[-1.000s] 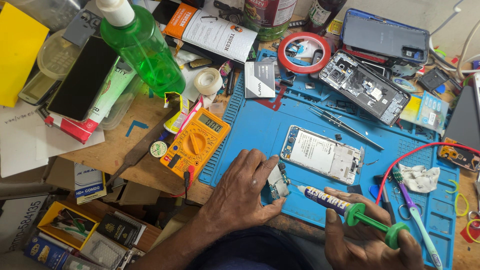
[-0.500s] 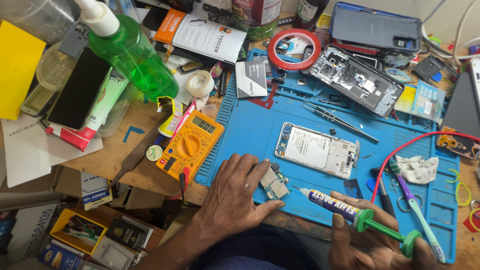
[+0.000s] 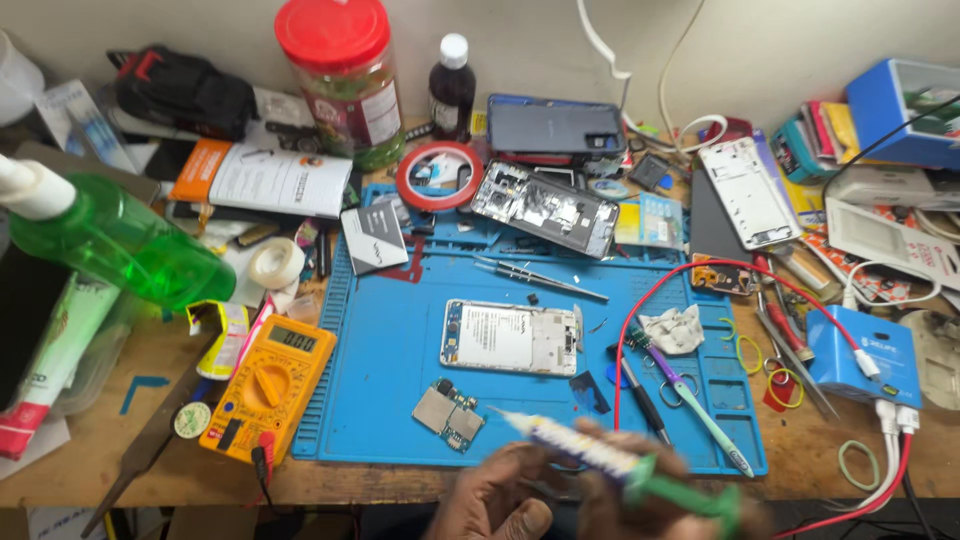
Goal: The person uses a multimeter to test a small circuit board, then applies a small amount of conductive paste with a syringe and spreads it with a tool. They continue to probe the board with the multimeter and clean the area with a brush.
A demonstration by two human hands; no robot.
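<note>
My right hand [image 3: 650, 505] grips one syringe [image 3: 600, 458], its tip over the blue mat's [image 3: 390, 340] near edge, just right of one loose circuit board [image 3: 448, 413]. My left hand [image 3: 495, 500], blurred and cut off by the frame, rests beside it; whether its fingers are closed I cannot tell. One opened phone [image 3: 512, 337] lies mid-mat, one orange multimeter [image 3: 268, 388] on the counter [image 3: 100, 460] to the left.

Hands: right hand [image 3: 650, 500] grips syringe [image 3: 600, 455], left hand [image 3: 490, 500] beside it.
Mat: blue mat [image 3: 390, 340] bears circuit board [image 3: 449, 413] and opened phone [image 3: 512, 337].
Left: yellow multimeter [image 3: 268, 388].
</note>
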